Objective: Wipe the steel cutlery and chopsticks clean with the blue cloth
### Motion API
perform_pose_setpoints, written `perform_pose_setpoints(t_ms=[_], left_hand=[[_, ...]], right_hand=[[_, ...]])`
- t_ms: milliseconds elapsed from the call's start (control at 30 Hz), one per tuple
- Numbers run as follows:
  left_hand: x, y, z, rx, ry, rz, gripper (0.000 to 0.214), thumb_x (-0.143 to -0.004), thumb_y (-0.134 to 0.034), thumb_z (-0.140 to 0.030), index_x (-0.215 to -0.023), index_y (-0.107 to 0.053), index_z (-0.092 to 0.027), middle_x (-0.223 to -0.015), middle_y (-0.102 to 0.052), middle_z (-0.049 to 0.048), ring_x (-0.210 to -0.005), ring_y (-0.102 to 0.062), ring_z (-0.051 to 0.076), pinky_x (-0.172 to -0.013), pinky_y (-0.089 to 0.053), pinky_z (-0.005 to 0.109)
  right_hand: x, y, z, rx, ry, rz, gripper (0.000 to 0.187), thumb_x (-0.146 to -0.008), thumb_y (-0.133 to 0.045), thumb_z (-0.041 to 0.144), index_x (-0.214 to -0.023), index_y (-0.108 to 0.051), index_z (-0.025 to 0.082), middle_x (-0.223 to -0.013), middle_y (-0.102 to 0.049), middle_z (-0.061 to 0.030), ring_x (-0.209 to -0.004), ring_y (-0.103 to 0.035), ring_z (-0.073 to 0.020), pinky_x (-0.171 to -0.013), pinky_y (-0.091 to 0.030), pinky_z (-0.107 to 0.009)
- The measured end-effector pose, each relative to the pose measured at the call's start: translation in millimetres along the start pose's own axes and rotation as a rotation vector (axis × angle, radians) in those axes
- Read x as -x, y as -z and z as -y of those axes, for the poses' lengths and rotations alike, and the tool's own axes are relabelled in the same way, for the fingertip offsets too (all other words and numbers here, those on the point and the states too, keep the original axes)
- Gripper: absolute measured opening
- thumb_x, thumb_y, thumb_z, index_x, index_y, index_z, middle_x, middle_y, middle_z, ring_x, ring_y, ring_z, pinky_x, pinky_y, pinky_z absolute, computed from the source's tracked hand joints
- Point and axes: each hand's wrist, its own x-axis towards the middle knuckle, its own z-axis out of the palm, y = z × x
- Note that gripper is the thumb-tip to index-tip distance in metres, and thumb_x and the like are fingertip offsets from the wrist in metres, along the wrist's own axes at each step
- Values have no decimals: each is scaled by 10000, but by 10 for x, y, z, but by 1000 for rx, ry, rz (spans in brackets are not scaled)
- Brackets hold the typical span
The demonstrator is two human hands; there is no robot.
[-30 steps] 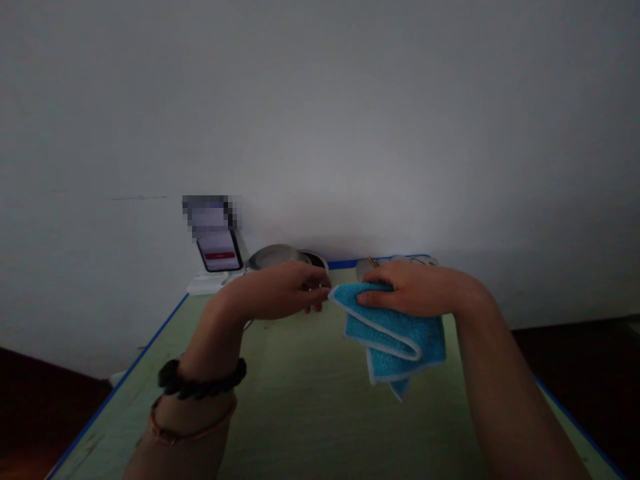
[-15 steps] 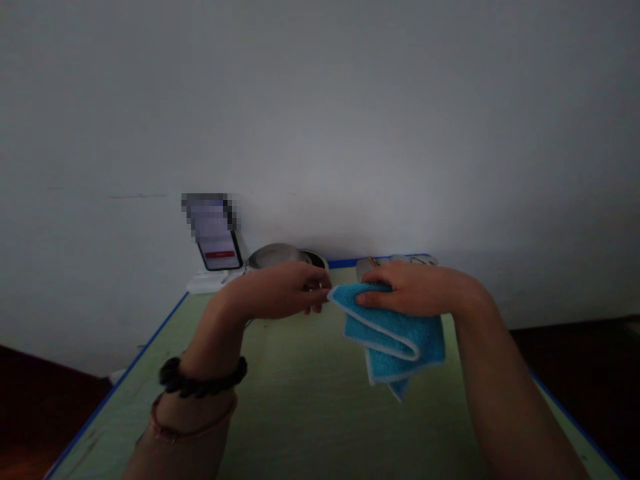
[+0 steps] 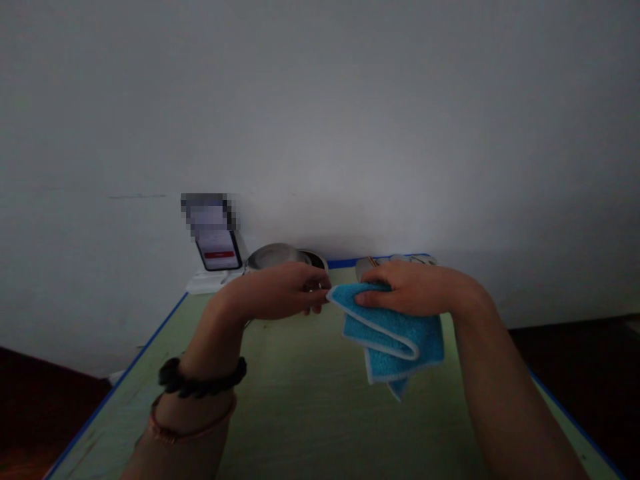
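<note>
A folded blue cloth (image 3: 395, 337) with pale edging hangs above the green table (image 3: 310, 400). My right hand (image 3: 415, 288) lies over its top, fingers closed on it. My left hand (image 3: 280, 291) is curled and pinches the cloth's left corner; a small shiny thing may sit in its fingers, too small to name. Dark bead and thin bracelets circle my left wrist.
A phone (image 3: 217, 250) with a lit screen leans against the white wall on a white stand. A metal bowl (image 3: 273, 255) and other small metal items (image 3: 400, 260) stand at the table's far edge. Blue tape lines the table's edges; dark floor lies on both sides.
</note>
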Motion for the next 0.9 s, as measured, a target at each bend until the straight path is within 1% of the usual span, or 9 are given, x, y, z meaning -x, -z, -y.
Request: perform_pose_setpoints(t_ms=[233,567,733,900], left_hand=[[10,4,-4,3,10,6,287,-877,-392,-364,-955,-583,-163,-831,-675,39,-724,-629,148,-613,-464,220],[-9,-4,25,8,-12,20,262,-877,-400,-320,-942,-600,-163,-811,-674,34,-717,-629,148,-612,-466,222],[-20,-6,27,20,-18,25,269,-875,-402,-334,-947,-594,-162,-825,-673,37,-720,-627,151,-615,-466,226],[-29,-7,0,25,-15,18,255,-859,-415,-340,-904,-603,-174,-816,-675,29,-704,-623,147,-593,-458,218]], right_hand=[[-14,1,2,-23,9,16,450,-832,-376,528,-948,-632,177,-947,-653,-96,-777,-593,-198,-633,-408,-281],[-13,-3,24,-4,2,-3,467,-824,-375,543,-924,-638,172,-938,-656,-102,-789,-593,-207,-649,-412,-292],[2,0,20,-7,-1,-7,468,-823,-381,544,-971,-638,182,-965,-658,-100,-813,-597,-212,-664,-416,-292],[-9,-7,3,-14,7,-4,458,-826,-384,540,-949,-641,182,-940,-662,-93,-780,-598,-202,-636,-406,-283]])
